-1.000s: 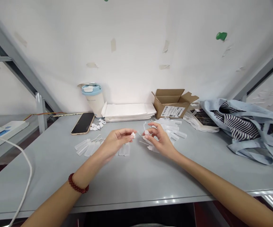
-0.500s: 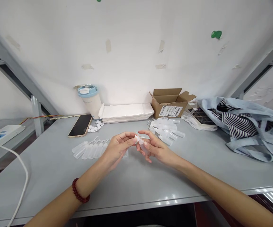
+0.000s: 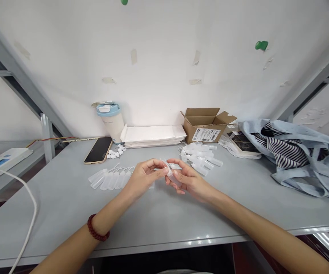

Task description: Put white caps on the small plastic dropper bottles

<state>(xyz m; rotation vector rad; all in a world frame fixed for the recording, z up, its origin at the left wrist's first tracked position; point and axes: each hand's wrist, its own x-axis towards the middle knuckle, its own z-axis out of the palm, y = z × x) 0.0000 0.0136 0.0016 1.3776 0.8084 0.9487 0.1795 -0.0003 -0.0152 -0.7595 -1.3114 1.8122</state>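
Observation:
My right hand (image 3: 193, 182) grips a small translucent squeeze bottle (image 3: 175, 179), tilted with its top toward the left. My left hand (image 3: 143, 178) pinches the white top of that same bottle between thumb and forefinger; the fingertips partly cover it. To the left, beside my left forearm, lies a row of similar bottles (image 3: 110, 180) with thin tips, partly hidden by the hand. Beyond my right hand is a loose pile of more bottles (image 3: 202, 155). Several small white caps (image 3: 115, 152) sit near the phone.
A phone (image 3: 98, 150), a blue-lidded cup (image 3: 113, 125), a stack of white envelopes (image 3: 154, 136) and an open cardboard box (image 3: 205, 127) line the back of the grey table (image 3: 158, 224). A light blue bag (image 3: 304, 152) lies at right; a white cable (image 3: 32, 198) crosses the left side.
My left fingers have shifted slightly on the bottle's top, and more of the bottle's neck area shows between the hands. The whole view has moved a little.

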